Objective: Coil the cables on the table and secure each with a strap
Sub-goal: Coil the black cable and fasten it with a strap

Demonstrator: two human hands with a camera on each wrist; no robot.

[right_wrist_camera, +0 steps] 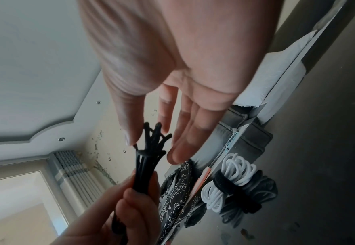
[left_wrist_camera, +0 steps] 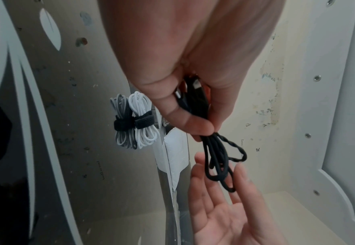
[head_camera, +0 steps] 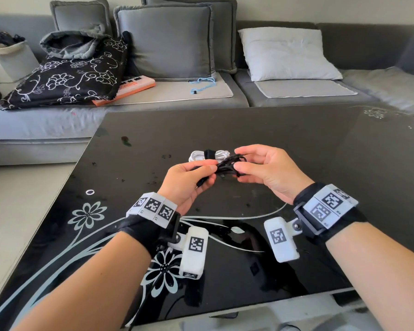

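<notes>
A black cable (head_camera: 227,164) folded into a bundle of loops hangs above the glossy black table (head_camera: 296,139). My left hand (head_camera: 209,174) grips one end of the bundle between thumb and fingers, plugs tucked in the palm (left_wrist_camera: 195,86). My right hand (head_camera: 243,161) lies at the looped end (right_wrist_camera: 153,136) with fingers nearly straight, thumb tip touching the loops, which rest across its fingers (left_wrist_camera: 220,175). No strap is visible on the black bundle. Just beyond the hands a white coiled cable (head_camera: 221,154) lies on the table with a black strap (right_wrist_camera: 226,184) round its middle.
The table has a white flower pattern near its front left (head_camera: 89,213) and mirrors what lies on it. Behind it stands a grey sofa (head_camera: 177,101) with cushions, a white pillow (head_camera: 287,53), a black patterned cloth (head_camera: 69,77), an orange box (head_camera: 134,88) and a blue cord (head_camera: 202,84).
</notes>
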